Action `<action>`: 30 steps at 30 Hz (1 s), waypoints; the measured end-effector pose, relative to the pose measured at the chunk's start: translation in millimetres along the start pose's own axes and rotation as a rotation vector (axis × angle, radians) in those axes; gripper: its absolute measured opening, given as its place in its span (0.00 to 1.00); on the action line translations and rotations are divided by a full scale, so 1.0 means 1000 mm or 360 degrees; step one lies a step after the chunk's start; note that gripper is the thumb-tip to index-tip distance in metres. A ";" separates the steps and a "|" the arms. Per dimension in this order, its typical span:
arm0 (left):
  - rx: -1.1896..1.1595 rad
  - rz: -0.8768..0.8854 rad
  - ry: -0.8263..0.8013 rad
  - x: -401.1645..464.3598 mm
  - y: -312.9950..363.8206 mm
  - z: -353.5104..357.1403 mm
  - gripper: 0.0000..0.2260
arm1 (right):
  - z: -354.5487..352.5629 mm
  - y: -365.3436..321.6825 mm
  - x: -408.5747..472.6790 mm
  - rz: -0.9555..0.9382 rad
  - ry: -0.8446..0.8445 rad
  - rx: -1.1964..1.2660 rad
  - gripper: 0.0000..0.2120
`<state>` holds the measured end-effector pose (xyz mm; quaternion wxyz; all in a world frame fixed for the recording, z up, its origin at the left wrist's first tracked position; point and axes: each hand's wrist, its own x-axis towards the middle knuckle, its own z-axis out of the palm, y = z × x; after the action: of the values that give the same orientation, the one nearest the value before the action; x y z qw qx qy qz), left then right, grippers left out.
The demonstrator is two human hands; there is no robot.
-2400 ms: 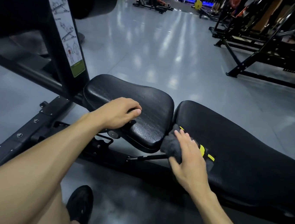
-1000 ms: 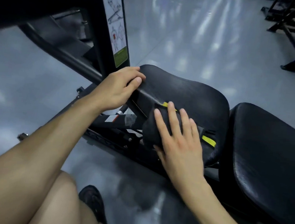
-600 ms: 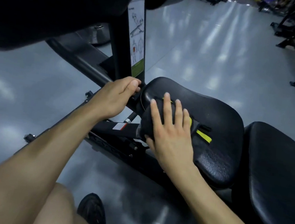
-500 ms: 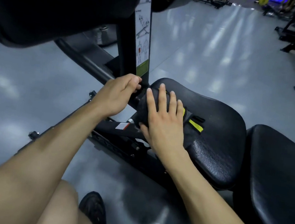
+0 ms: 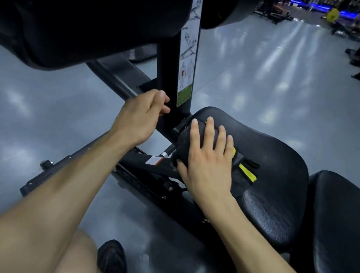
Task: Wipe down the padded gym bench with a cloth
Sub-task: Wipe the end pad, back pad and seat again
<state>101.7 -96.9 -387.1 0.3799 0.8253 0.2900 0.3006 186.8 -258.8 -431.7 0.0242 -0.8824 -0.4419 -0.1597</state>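
Two hands: your right hand (image 5: 207, 159) presses flat on the cloth (image 5: 182, 145) at the seat pad's (image 5: 278, 170) narrow end; left hand (image 5: 142, 115), loosely curled, holds nothing. Keep the palm flat, overlapping strokes.

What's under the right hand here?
A dark cloth with yellow stripes, pressed flat by the right hand onto the seat pad. The pad beneath the cloth is hidden.
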 end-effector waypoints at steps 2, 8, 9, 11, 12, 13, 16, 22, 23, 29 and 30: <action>-0.0021 0.0003 0.0027 0.003 0.001 0.003 0.20 | -0.003 -0.014 0.019 0.0069 -0.0045 0.0040 0.47; -0.0049 0.0034 0.0034 0.008 0.001 0.010 0.20 | -0.015 -0.031 0.111 0.0397 -0.0354 0.0355 0.37; -0.0043 0.0033 0.0025 0.009 0.002 0.010 0.20 | -0.016 -0.029 0.118 0.0407 -0.0420 0.0402 0.36; -0.0051 0.0034 0.0004 0.009 0.003 0.010 0.19 | -0.016 -0.025 0.107 0.0320 -0.0399 0.0414 0.35; -0.0060 0.0038 0.0000 0.010 0.004 0.011 0.19 | -0.016 -0.023 0.091 0.0251 -0.0313 0.0407 0.36; -0.0064 0.0042 0.0001 0.010 0.005 0.013 0.19 | -0.015 -0.022 0.074 0.0191 -0.0218 0.0388 0.37; -0.0072 0.0045 0.0011 0.011 0.007 0.017 0.18 | -0.012 -0.015 0.051 0.0079 -0.0168 0.0342 0.38; -0.0075 0.0078 0.0037 0.014 0.004 0.019 0.17 | -0.014 0.003 0.132 0.0228 -0.0503 0.0440 0.29; -0.0090 0.0085 0.0033 0.015 0.004 0.019 0.17 | -0.016 0.007 0.145 0.0264 -0.0580 0.0455 0.26; -0.0115 0.0135 -0.0012 0.023 0.004 0.021 0.18 | -0.007 0.029 0.200 0.0325 -0.0803 0.0614 0.10; -0.0111 0.0138 -0.0012 0.024 0.005 0.021 0.18 | -0.006 0.031 0.206 0.0313 -0.0816 0.0641 0.11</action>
<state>133.6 -92.4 -388.4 0.3961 0.8245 0.2419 0.3235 324.2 -119.9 -360.3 0.1015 -0.9097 -0.3690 0.1609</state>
